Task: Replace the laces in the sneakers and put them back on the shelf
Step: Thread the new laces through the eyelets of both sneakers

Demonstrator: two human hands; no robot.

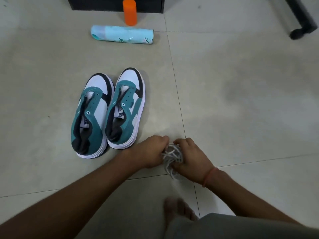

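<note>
Fingers [164, 140] around bundled laces [172, 156]

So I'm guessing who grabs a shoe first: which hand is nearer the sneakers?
Left. The left hand sits just beside the sneakers' heels; the right hand is farther away, beyond the laces.

Ahead and to the left of my hands, the right sneaker [125, 107] carries a tongue label reading "PUMA", seen sideways. The left sneaker [91, 116] has a like label, partly hidden. Print on the far blue can [122, 34] cannot be read.
</note>
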